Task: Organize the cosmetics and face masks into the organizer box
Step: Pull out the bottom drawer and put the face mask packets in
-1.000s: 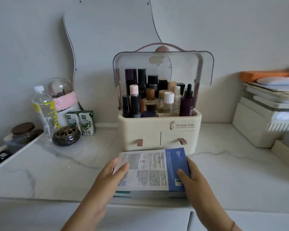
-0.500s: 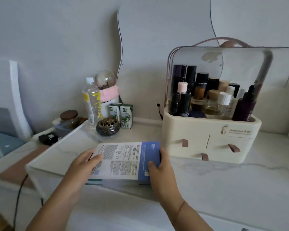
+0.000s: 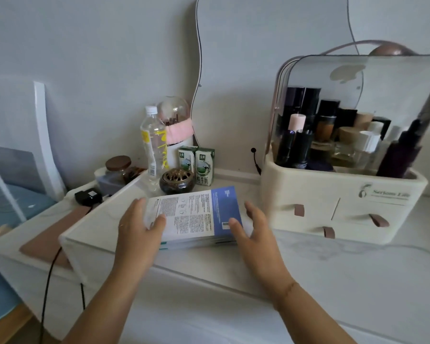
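A stack of face mask packets (image 3: 196,214), white with a blue right side, lies flat on the marble counter (image 3: 333,266), left of the organizer. My left hand (image 3: 137,229) grips its left edge, thumb on top. My right hand (image 3: 255,232) is at its right edge with the fingers spread; only the thumb touches the blue part. The cream organizer box (image 3: 305,192) stands at the right. Its clear lid (image 3: 382,78) is raised and several cosmetic bottles (image 3: 328,135) stand in the top tray. Its front drawers with brown pull tabs (image 3: 299,210) are closed.
Behind the stack stand a water bottle (image 3: 154,142), two milk cartons (image 3: 204,165), a bronze incense burner (image 3: 176,181), a brown-lidded jar (image 3: 118,166) and a glass dome with a pink band (image 3: 178,125). A lower shelf (image 3: 47,237) with a black charger (image 3: 87,196) is at left.
The stack has gone from in front of the organizer to its left, and the view swung left with it. My right hand's fingers have spread off the stack's edge.
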